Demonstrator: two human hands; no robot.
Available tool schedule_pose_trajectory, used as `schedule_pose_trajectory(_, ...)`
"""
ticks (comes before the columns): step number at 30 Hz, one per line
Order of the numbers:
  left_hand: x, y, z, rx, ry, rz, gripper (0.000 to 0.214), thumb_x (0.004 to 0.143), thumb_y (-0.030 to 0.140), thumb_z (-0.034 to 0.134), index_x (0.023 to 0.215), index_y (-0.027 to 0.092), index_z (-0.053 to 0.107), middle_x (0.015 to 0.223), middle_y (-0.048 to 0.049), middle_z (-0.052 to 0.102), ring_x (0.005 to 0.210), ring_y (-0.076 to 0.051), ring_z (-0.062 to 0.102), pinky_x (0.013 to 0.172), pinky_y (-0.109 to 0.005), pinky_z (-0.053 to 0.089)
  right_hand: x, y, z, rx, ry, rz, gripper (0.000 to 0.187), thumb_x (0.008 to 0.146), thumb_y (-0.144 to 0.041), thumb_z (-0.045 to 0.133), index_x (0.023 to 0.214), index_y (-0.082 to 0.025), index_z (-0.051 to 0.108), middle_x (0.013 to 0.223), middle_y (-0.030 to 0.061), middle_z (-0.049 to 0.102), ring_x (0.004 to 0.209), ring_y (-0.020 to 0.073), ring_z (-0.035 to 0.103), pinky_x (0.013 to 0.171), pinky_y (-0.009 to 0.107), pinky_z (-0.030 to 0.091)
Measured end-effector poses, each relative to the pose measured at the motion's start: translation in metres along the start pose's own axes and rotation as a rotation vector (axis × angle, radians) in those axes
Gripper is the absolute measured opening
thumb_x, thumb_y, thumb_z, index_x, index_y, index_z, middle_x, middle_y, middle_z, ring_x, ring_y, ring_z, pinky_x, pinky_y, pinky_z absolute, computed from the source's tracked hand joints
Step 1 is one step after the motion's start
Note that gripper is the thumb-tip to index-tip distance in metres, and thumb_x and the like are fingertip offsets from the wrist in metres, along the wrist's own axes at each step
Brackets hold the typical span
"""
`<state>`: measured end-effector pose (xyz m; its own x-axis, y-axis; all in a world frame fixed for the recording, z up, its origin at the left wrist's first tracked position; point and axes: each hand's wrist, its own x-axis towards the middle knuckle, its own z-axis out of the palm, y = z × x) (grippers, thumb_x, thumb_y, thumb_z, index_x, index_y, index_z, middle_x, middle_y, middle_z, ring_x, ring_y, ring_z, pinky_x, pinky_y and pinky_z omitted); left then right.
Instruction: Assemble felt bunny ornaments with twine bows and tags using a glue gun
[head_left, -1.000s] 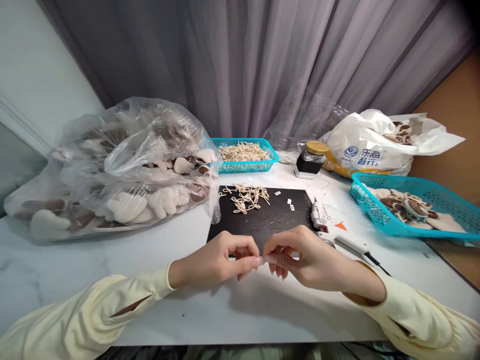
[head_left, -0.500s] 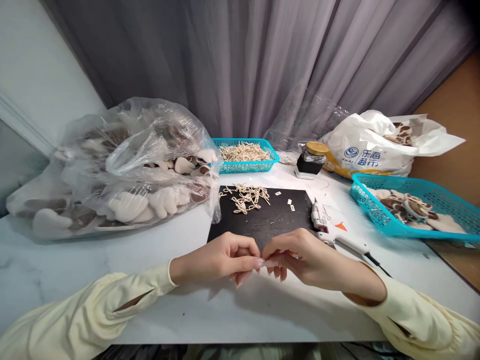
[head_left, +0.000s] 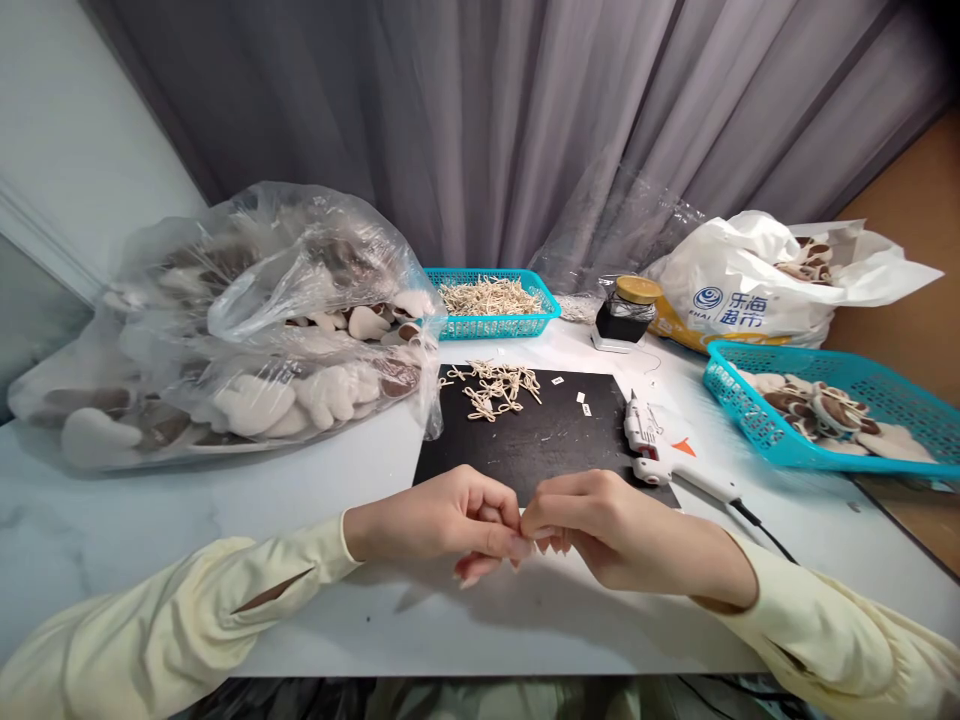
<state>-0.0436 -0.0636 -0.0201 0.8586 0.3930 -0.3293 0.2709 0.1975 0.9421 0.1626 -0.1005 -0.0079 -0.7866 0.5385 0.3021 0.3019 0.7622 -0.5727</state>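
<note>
My left hand (head_left: pixel 469 520) and my right hand (head_left: pixel 592 520) meet over the near edge of a black mat (head_left: pixel 517 440). The fingers of both are closed in a pinch, tips touching. Whatever lies between them is too small or too hidden to make out. Beyond my hands, a loose pile of cream cord bows (head_left: pixel 499 388) rests on the far left of the mat. Small white labels (head_left: pixel 581 402) lie to the right of that pile. A white glue gun (head_left: pixel 652 440) lies by the mat's right edge, its nozzle pointing away from me.
At the left bulges a clear plastic bag (head_left: pixel 247 330) of white and brown plush pieces. A blue basket (head_left: pixel 495 325) of short cords stands at the back. Rightward are a gold-lidded jar (head_left: pixel 637 290), a white shopping bag (head_left: pixel 750 270) and another blue basket (head_left: pixel 795 455) with plush pieces.
My right fingers have curled further over and turned down against the left fingertips. The left fingers have bent slightly. The camera view has shifted a little; the table items look unmoved.
</note>
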Motion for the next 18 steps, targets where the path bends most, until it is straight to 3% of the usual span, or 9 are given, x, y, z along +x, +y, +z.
schedule_pose_trajectory(5,0.0005,-0.0002,-0.0014,-0.005,0.011,0.012,0.019,0.081,0.031,0.061,0.075,0.013,0.059,0.045,0.0067,0.05,0.04,-0.004,0.041,0.043,-0.017,0.028,0.0009,0.0054,-0.0063,0.169,-0.087,0.061,0.04,0.073,0.008,0.032,0.092,-0.013,0.06,0.076,0.0037,0.062,0.064,0.0093,0.057,0.061,0.019,0.046)
schedule_pose_trajectory(9,-0.0005,0.0028,-0.001,-0.011,0.015,0.005,0.021,0.08,0.033,0.061,0.074,0.013,0.058,0.045,0.0072,0.049,0.04,-0.004,0.04,0.044,-0.017,0.028,0.0001,0.0078,-0.0073,0.198,-0.095,0.096,0.028,0.084,-0.001,0.038,0.094,-0.013,0.062,0.076,0.0042,0.064,0.064,0.0095,0.059,0.062,0.02,0.047)
schedule_pose_trajectory(15,-0.0006,0.003,0.0015,0.022,0.012,0.006,0.019,0.08,0.032,0.061,0.076,0.014,0.059,0.046,0.0072,0.049,0.04,-0.005,0.039,0.045,-0.018,0.031,0.0003,0.0073,-0.0031,0.255,-0.063,0.119,0.029,0.079,0.001,0.038,0.086,-0.014,0.062,0.071,0.0023,0.063,0.059,0.009,0.058,0.058,0.019,0.047)
schedule_pose_trajectory(18,-0.0003,0.0021,0.0022,0.038,0.023,0.012,0.019,0.081,0.032,0.061,0.074,0.014,0.057,0.045,0.0073,0.049,0.039,-0.005,0.039,0.044,-0.019,0.03,0.0016,0.007,-0.0027,0.351,-0.078,0.202,0.024,0.083,-0.004,0.041,0.081,-0.014,0.062,0.067,0.0013,0.062,0.057,0.009,0.057,0.057,0.02,0.048)
